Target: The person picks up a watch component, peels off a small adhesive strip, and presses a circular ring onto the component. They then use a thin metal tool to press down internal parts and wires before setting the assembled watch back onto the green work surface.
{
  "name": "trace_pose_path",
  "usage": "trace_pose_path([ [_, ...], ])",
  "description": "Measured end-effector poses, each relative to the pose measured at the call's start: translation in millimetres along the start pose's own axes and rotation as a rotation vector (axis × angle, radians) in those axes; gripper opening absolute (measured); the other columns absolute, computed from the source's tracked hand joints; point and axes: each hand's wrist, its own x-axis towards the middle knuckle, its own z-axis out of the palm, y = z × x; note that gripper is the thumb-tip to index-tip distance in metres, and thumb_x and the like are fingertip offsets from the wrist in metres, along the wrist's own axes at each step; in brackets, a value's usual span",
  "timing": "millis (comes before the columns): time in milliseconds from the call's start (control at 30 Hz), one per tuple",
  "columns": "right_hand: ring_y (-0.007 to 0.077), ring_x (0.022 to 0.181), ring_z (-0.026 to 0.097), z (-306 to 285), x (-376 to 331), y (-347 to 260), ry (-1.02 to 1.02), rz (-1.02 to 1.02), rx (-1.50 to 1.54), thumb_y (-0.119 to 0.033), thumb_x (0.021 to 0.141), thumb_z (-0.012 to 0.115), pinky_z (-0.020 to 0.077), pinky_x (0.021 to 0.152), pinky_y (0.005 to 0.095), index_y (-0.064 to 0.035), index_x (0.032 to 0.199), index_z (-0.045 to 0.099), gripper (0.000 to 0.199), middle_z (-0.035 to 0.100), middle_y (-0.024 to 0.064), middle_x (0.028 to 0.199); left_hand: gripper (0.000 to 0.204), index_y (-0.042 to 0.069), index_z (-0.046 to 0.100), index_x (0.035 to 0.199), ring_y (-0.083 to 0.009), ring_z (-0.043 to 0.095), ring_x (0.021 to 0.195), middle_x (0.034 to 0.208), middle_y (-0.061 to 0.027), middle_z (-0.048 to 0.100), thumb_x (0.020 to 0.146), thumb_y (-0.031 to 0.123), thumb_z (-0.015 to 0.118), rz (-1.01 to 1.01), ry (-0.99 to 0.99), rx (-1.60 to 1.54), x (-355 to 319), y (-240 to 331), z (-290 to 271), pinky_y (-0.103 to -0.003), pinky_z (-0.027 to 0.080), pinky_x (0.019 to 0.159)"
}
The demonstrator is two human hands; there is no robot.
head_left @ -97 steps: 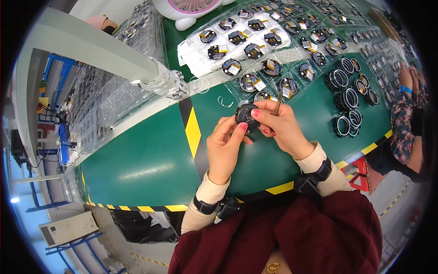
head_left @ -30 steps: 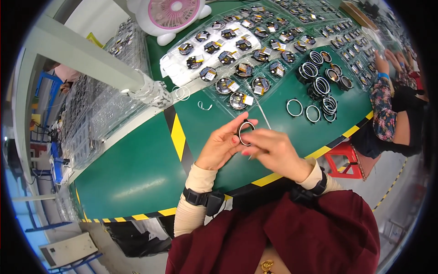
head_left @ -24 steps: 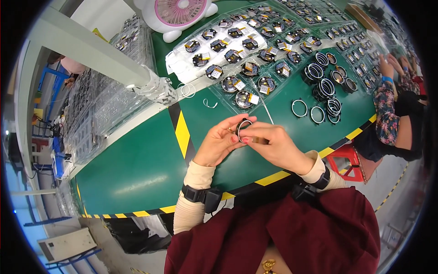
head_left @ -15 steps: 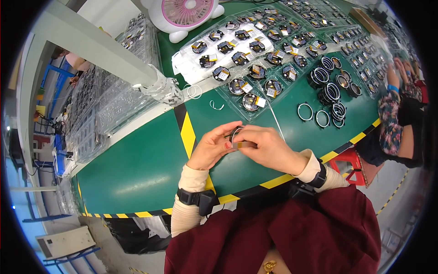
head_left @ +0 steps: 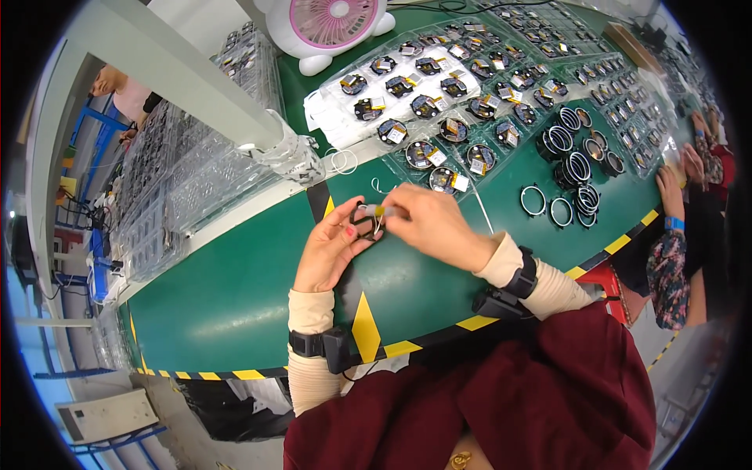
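Centre of frame: left hand [head_left: 333, 251] cups a small dark round part [head_left: 366, 225] from below, fingers curled round it, thumb against its side. Right hand [head_left: 431, 227] meets it from the right, fingertips pinching a small yellowish tab [head_left: 376, 210] on top of the part. Both held just above the green table [head_left: 219, 305]. Upper centre: clear trays [head_left: 407, 94] of similar round parts. Right of centre: loose black rings [head_left: 560, 211] and stacked ones. Top centre: pink fan [head_left: 329, 19]. Far right edge: another person's hands [head_left: 681, 176] at the table.
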Motion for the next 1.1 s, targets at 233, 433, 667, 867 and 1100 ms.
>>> trace_pose_path([
  [233,0.0280,0.059,0.056,-12,31,10,0.150,0.069,-0.053,-0.012,0.073,0.057,0.0426,0.053,0.0354,-0.0012,0.080,0.055,0.013,0.057,0.0118,0.067,0.048,0.000,0.028,0.130,-0.0297,0.051,0.104,0.122,-0.0190,0.044,0.091,0.027,0.040,0.072,-0.033,-0.317,-4,18,-14,-0.038,0.045,0.087],
  [433,0.0313,0.062,0.057,-6,53,4,0.006,0.035,-0.175,-0.016,0.073,0.058,0.0430,0.055,0.0393,-0.0024,0.079,0.057,0.015,0.058,0.0129,0.066,0.054,0.001,0.024,0.132,-0.0295,0.052,0.101,0.122,-0.0211,0.044,0.092,0.036,0.034,0.119,-0.167,-0.481,-10,15,-18,-0.038,0.046,0.085],
  [667,0.0348,0.068,0.058,21,62,16,-0.076,-0.305,-0.245,-0.015,0.072,0.058,0.0441,0.060,0.0442,-0.0027,0.075,0.059,0.013,0.059,0.0161,0.068,0.054,0.003,0.023,0.133,-0.0279,0.054,0.096,0.118,-0.0204,0.047,0.093,0.038,0.031,0.082,-0.204,-0.553,-6,12,-16,-0.038,0.048,0.082],
  [867,0.0367,0.069,0.057,0,91,17,-0.044,-0.209,-0.361,-0.016,0.074,0.058,0.0454,0.062,0.0427,-0.0020,0.074,0.059,0.014,0.060,0.0176,0.076,0.049,0.005,0.028,0.131,-0.0270,0.054,0.092,0.114,-0.0194,0.049,0.093,0.036,0.032,0.106,-0.167,-0.606,-5,15,-15,-0.036,0.048,0.080],
  [1100,0.0355,0.071,0.058,-20,111,55,-0.045,-0.116,-0.706,-0.014,0.072,0.059,0.0457,0.063,0.0428,-0.0021,0.078,0.061,0.013,0.060,0.0178,0.078,0.041,0.005,0.040,0.121,-0.0262,0.053,0.085,0.108,-0.0185,0.053,0.090,0.032,0.037,0.041,-0.136,-0.651,0,9,-20,-0.036,0.048,0.079],
])
